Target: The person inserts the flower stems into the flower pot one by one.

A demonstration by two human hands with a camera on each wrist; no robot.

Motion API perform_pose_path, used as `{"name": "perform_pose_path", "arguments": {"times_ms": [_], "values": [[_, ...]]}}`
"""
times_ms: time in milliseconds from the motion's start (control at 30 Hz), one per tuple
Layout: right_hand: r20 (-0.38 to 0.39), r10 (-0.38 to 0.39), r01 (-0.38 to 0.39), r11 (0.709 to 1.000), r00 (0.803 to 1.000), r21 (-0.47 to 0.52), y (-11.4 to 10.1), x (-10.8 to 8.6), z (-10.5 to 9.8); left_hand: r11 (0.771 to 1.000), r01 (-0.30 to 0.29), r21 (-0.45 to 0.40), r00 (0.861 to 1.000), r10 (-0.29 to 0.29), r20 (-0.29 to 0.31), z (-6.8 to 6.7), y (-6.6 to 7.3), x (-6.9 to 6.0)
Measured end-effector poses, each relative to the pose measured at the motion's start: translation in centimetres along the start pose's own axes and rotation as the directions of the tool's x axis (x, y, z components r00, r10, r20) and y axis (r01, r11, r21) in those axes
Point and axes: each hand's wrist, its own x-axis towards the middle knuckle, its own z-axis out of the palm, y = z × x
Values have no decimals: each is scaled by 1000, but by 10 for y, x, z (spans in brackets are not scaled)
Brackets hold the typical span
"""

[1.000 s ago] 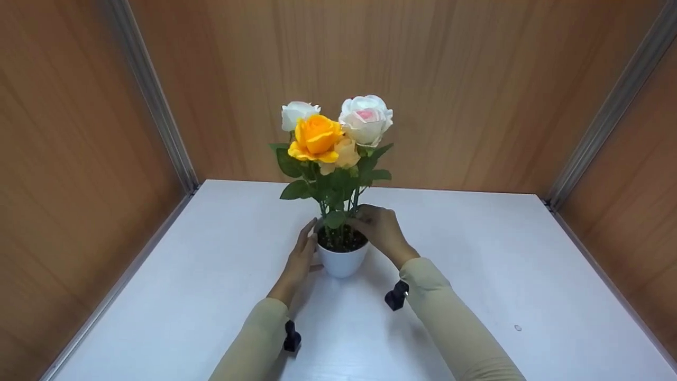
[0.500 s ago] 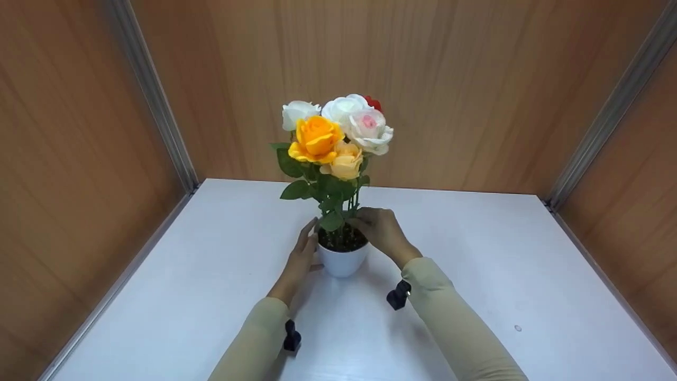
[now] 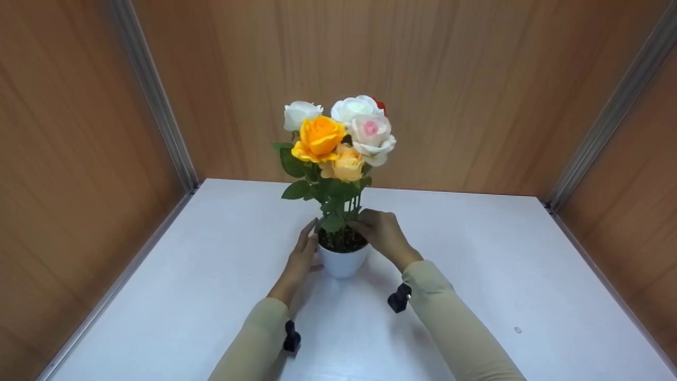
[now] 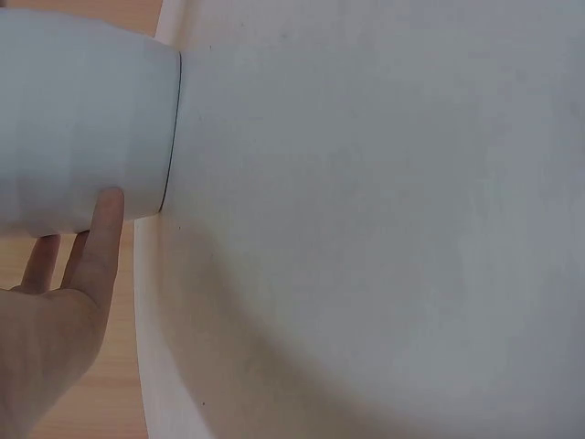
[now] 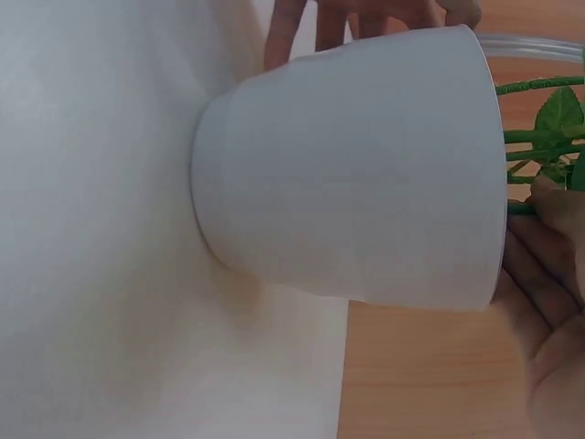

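A white flower pot (image 3: 342, 263) with dark soil stands upright on the table, filled with several roses. My left hand (image 3: 300, 257) rests along the pot's left side, fingers and thumb fairly straight against its wall. In the left wrist view the thumb (image 4: 105, 233) touches the pot low down. Just above the rim, my right hand (image 3: 383, 233) pinches a green rose stem (image 5: 521, 208) between thumb and fingers. Orange (image 3: 320, 138), peach (image 3: 346, 164), white (image 3: 303, 115) and pink-centred white (image 3: 372, 135) roses show; a red one (image 3: 381, 107) is mostly hidden behind.
The white table (image 3: 476, 254) is enclosed by wood-look panels (image 3: 449, 90) at the back and both sides, with metal strips (image 3: 158, 100) in the corners. A small ring-like mark (image 3: 518, 329) lies at the right front. Black cameras (image 3: 399, 298) sit on both wrists.
The pink-centred rose has turned and dropped slightly toward the front, uncovering a white and a red rose behind it. My right hand has lowered slightly; the left hand and pot have stayed put.
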Motion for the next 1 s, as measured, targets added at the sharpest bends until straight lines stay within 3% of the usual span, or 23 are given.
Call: {"name": "perform_pose_path", "arguments": {"times_ms": [67, 133, 367, 767, 1000], "values": [[-4, 26, -26, 999, 1000, 20, 1, 0, 1, 1000, -2, 18, 1000, 2, -13, 2, -1, 0], [-3, 53, -52, 998, 999, 40, 1, -1, 2, 1000, -19, 22, 1000, 19, -24, 3, -10, 5], [-27, 76, -73, 993, 997, 92, 2, -3, 4, 1000, -23, 9, 999, 24, -22, 3, -10, 7], [10, 47, -48, 988, 999, 147, 4, -7, 1, 1000, -29, 4, 999, 29, -14, 1, -10, 5], [34, 18, -22, 993, 999, 119, 1, -11, -4, 1000, -29, 1, 1000, 29, -6, 2, -8, 3]]}}
